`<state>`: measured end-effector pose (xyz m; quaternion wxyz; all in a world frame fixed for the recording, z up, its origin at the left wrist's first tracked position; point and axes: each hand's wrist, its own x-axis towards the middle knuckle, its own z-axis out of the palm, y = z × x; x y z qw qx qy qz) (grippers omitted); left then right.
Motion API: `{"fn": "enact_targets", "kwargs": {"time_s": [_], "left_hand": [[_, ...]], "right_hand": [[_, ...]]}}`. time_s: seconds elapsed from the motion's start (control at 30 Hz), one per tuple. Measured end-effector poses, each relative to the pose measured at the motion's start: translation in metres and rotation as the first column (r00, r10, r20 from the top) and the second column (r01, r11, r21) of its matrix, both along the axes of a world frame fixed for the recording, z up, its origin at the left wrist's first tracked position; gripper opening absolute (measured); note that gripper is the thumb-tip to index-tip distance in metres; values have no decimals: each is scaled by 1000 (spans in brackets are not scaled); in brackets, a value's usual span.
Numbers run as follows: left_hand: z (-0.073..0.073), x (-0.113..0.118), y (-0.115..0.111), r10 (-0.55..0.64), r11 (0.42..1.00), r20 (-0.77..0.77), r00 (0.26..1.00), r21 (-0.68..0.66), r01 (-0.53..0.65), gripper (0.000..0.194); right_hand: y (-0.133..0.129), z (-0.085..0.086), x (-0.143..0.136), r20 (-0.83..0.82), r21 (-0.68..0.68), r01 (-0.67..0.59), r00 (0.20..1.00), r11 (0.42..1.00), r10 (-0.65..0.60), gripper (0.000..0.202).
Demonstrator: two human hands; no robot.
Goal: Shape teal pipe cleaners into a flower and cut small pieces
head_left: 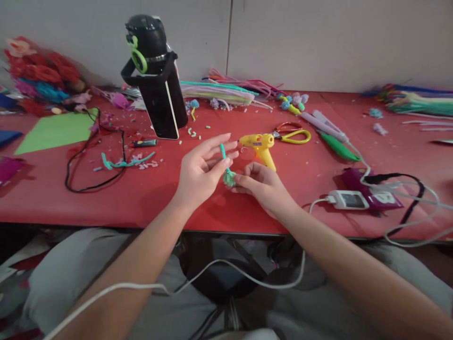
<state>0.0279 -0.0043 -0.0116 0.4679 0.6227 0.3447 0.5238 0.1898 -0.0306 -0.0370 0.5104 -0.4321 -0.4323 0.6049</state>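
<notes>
A small green pipe-cleaner piece (229, 178) with a fluffy, flower-like head and a short teal stem is held between both hands above the front of the table. My left hand (198, 172) pinches the stem near the head with thumb and finger, its other fingers stretched out behind. From the other side, the thumb and fingertips of my right hand (267, 189) close on the fluffy head. Just beyond my right hand lies a yellow hot glue gun (261, 147). Scissors with red and yellow handles (295, 136) rest beside it.
A black bottle (155, 80) with a phone (161, 111) against it stands at back left. Pipe-cleaner bundles (219, 92) lie along the wall. A black cord (69, 177) loops at left. At right are a power bank (348, 200) and white cables. Scraps litter the red table (141, 208).
</notes>
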Motion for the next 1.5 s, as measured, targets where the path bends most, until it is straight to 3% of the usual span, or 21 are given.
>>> {"fn": "enact_targets", "kwargs": {"time_s": [0.53, 0.83, 1.33, 1.5], "left_hand": [[-2, 2, -2, -14, 1000, -30, 999, 1, 14, 40], [-5, 1, -1, -38, 999, -32, 999, 0, 38, 41], [-13, 0, 3, -78, 991, -36, 996, 108, 82, 41], [-12, -2, 5, -64, 991, -45, 997, 114, 69, 41]], "right_hand": [[0, -5, 1, 165, 86, 26, 985, 996, -40, 40], [0, -4, -1, 152, 72, 49, 987, 996, -59, 41], [-1, -3, 0, 184, 69, 41, 982, 997, -53, 35], [-2, -1, 0, 119, 29, 35, 992, 999, -38, 31]]}}
